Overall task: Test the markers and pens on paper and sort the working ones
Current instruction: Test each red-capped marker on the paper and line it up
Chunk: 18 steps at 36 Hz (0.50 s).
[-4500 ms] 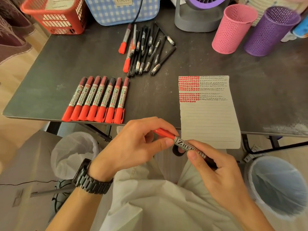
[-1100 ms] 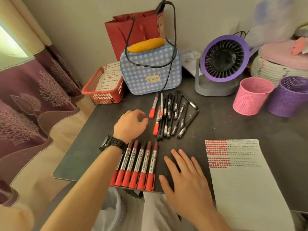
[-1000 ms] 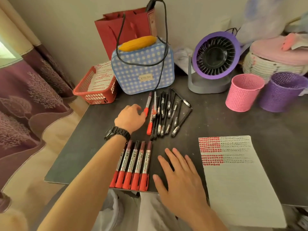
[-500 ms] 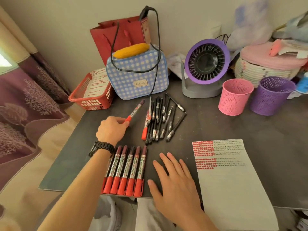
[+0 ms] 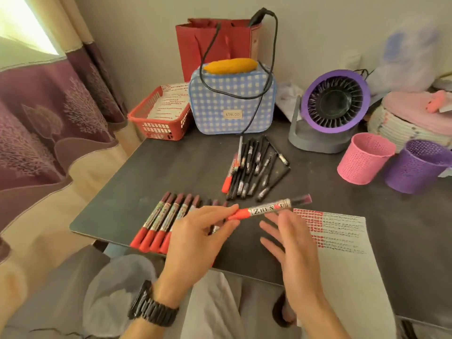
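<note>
The left grip (image 5: 195, 241) pinches a red marker (image 5: 266, 209) by its red capped end, between the thumb and the curled fingertips. The marker is lifted off the worktop (image 5: 186, 167). It lies almost level, its label reading "ZHEN", and its dark far end reaches just past the top left corner of the lined paper (image 5: 347, 277).

The right grip (image 5: 296, 245) is slack, fingers spread and straight, holding nothing. It hangs just under the marker's barrel, over the paper's left edge. It is blurred, and whether a fingertip touches the barrel cannot be told.

The paper lies at the near edge of the worktop. Its top left corner carries a block of red marks, with rows of dark marks to their right.

Left of the paper, a row of red markers (image 5: 161, 223) lies side by side, red ends toward the person, partly hidden behind the left grip. Beyond the paper sits a loose pile of black pens (image 5: 256, 172), with one more red marker (image 5: 230, 174) on the pile's left side.

Farther beyond the paper, to the right, a pink mesh cup (image 5: 364, 157) and a purple mesh cup (image 5: 418, 165) stand upright, just beside each other.
</note>
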Tool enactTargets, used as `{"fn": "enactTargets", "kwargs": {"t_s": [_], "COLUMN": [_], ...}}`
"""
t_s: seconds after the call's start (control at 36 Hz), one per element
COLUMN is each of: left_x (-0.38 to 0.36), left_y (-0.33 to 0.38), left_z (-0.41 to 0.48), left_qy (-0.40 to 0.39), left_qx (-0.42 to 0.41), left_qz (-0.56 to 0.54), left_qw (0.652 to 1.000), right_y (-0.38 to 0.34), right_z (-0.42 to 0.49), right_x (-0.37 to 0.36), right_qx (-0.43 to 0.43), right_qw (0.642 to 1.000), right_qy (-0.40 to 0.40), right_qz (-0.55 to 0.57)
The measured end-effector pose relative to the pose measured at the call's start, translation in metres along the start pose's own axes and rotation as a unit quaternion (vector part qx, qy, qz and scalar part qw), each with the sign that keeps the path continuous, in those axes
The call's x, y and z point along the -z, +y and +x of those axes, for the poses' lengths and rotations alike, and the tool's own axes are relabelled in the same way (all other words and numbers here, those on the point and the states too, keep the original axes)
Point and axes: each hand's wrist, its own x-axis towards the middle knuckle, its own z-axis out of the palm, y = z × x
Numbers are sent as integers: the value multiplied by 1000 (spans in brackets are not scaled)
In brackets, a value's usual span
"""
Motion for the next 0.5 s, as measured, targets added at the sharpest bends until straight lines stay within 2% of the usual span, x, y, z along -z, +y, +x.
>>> {"fn": "enactTargets", "kwargs": {"t_s": [0.08, 0.17, 0.31, 0.42, 0.5], "left_x": [-13, -25, -44, -62, -77], "left_y": [5, 12, 27, 36, 42], "left_z": [-21, -39, -58, -61, -63], "left_qy": [-42, -64, -128, -146, -133], "left_qx": [-14, -14, 28, 30, 49], "left_qz": [-5, 2, -58, 3, 9], "left_qw": [999, 998, 990, 989, 990], "right_y": [-14, -20, -16, -10, -8], "right_z": [-3, -15, -35, -48, -54], "right_x": [20, 36, 57, 64, 67], "right_qx": [-14, -20, -25, -26, -10], "right_qw": [997, 996, 994, 992, 987], "right_qy": [23, 52, 67, 63, 38], "right_qz": [68, 75, 77, 102, 153]}}
